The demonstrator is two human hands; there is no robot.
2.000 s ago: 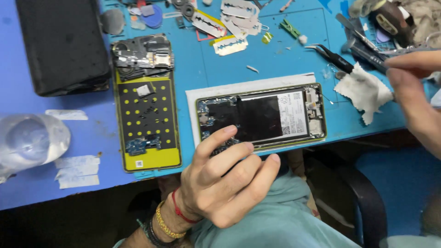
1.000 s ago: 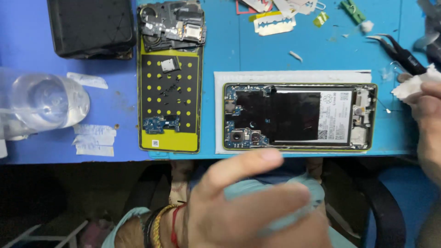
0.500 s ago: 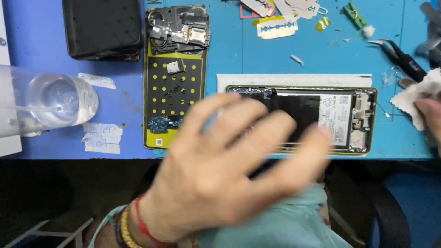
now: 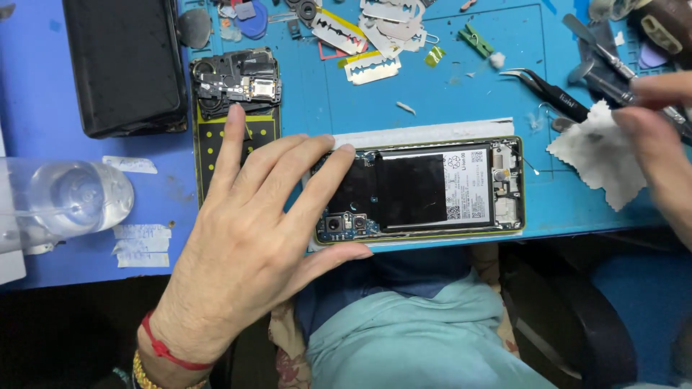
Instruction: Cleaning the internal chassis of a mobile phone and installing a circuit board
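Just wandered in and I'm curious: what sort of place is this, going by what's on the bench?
Most likely a phone repair bench. An opened phone with its back off lies on a blue work mat, the left hand resting on its end, and tweezers and loose razor blades are scattered behind it.

- A single view, from a camera worn on the person's head, looking steeply down over the near edge of the blue worktop [image 4: 447, 108].
- It sits close: the left hand [image 4: 252, 238] fills much of the lower left, and the person's lap shows below the worktop's edge.
- The opened phone [image 4: 425, 191] lies near the centre of the view, its long side running left to right.
- The right hand [image 4: 659, 133] is cut off by the right border; the black case [image 4: 122, 65] and the clear bottle [image 4: 68, 202] mark the left side.
- With no second view, no part of the scene is shared.
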